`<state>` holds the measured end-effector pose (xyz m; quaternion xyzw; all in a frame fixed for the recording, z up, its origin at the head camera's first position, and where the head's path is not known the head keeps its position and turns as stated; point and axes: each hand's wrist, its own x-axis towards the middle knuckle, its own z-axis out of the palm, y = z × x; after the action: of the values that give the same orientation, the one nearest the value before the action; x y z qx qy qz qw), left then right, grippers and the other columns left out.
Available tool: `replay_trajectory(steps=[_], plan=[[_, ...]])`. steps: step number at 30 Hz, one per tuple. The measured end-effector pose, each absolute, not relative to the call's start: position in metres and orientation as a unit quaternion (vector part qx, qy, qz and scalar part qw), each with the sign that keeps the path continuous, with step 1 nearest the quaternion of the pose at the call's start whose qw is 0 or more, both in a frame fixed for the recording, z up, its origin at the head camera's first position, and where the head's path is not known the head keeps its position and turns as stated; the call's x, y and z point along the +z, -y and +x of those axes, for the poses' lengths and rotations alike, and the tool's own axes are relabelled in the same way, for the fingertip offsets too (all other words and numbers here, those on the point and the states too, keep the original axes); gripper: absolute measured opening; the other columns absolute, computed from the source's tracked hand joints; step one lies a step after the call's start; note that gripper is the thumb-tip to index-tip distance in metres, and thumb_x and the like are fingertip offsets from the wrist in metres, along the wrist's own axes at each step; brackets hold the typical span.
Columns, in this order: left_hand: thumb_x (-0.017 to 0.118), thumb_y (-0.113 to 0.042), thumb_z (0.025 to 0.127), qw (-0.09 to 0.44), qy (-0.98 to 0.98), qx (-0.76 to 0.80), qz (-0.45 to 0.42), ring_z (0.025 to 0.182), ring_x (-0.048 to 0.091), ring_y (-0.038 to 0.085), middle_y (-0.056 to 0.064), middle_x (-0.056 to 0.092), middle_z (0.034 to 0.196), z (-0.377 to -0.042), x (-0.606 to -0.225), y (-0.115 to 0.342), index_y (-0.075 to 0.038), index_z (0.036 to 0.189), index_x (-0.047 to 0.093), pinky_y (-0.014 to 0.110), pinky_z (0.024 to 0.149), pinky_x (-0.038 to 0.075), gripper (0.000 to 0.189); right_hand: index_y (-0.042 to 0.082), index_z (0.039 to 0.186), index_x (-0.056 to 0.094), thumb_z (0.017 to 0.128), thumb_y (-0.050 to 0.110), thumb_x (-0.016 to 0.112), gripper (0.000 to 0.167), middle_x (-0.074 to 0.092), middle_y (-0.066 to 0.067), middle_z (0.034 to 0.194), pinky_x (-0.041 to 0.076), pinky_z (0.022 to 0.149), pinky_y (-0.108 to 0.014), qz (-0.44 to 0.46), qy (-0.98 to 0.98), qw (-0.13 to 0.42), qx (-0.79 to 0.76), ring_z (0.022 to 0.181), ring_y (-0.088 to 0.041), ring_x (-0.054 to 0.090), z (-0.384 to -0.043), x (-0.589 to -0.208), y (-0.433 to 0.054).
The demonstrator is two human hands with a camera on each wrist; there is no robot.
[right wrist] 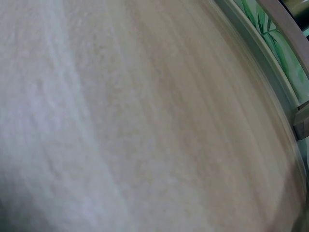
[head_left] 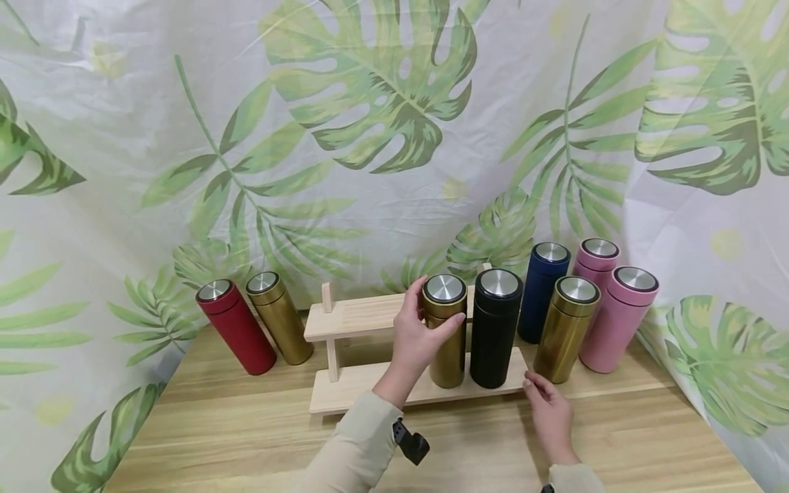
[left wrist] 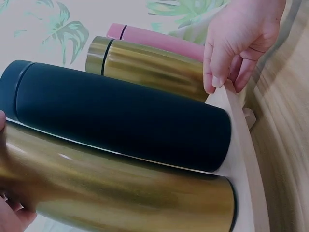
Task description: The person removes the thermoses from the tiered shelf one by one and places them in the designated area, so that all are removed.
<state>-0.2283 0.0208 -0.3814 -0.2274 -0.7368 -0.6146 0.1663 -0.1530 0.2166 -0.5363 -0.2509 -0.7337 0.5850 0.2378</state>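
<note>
A two-tier wooden rack (head_left: 351, 389) stands on the table. My left hand (head_left: 411, 335) grips a gold thermos (head_left: 447, 359) near its lid, thumb in front and fingers behind. The thermos is upright at the lower shelf; in the left wrist view its base meets the board. Close on its right, a black thermos (head_left: 495, 335) stands on that same shelf. At the shelf's right end my right hand (head_left: 550, 415) pinches the board's corner, plainly seen in the left wrist view, where this hand (left wrist: 244, 41) is beyond the black thermos (left wrist: 120, 116).
Right of the rack stand a blue thermos (head_left: 542, 294), another gold thermos (head_left: 564, 335) and two pink ones (head_left: 619, 322). A red thermos (head_left: 237, 329) and a gold one (head_left: 282, 322) are on the left. Leaf-patterned cloth (head_left: 394, 205) hangs behind the table (head_left: 246, 438).
</note>
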Motion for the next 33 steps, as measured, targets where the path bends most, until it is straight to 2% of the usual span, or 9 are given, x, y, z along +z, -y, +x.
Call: replay_trajectory(steps=[7,15,28,33], plan=[[0.081,-0.013,0.068,0.184,0.738,-0.603,-0.242,0.102,0.059,0.019,0.011,0.062,0.112,-0.228,-0.379,-0.017,-0.006,0.126,0.046,0.034,0.080,0.053,0.068,-0.001,0.106,0.067,0.090,0.016,0.061,0.025,0.065,-0.014,0.113,0.043,0.068,-0.003,-0.250,0.736,0.236,0.584,0.077,0.017,0.051,-0.153,-0.536,-0.216],[0.079,-0.009,0.070,0.222,0.719,-0.597,-0.278,0.099,0.061,0.023,0.017,0.062,0.111,-0.222,-0.372,-0.007,-0.001,0.127,0.044,0.033,0.082,0.054,0.068,0.000,0.109,0.066,0.091,0.018,0.060,0.027,0.063,-0.016,0.116,0.042,0.067,-0.002,-0.240,0.739,0.229,0.586,0.077,0.018,0.050,-0.153,-0.534,-0.217],[0.079,-0.009,0.069,0.279,0.735,-0.568,-0.243,0.096,0.063,0.026,0.021,0.061,0.112,-0.201,-0.369,0.027,0.002,0.131,0.043,0.035,0.075,0.056,0.073,-0.001,0.106,0.067,0.089,0.017,0.062,0.025,0.066,-0.013,0.112,0.044,0.067,-0.003,-0.246,0.738,0.238,0.582,0.077,0.017,0.052,-0.154,-0.537,-0.219],[0.080,-0.007,0.067,0.313,0.740,-0.546,-0.239,0.095,0.062,0.025,0.020,0.061,0.112,-0.196,-0.368,0.044,0.002,0.130,0.044,0.029,0.074,0.056,0.074,0.000,0.104,0.068,0.089,0.017,0.062,0.023,0.067,-0.012,0.110,0.044,0.067,-0.003,-0.252,0.737,0.240,0.579,0.076,0.018,0.051,-0.154,-0.538,-0.219]])
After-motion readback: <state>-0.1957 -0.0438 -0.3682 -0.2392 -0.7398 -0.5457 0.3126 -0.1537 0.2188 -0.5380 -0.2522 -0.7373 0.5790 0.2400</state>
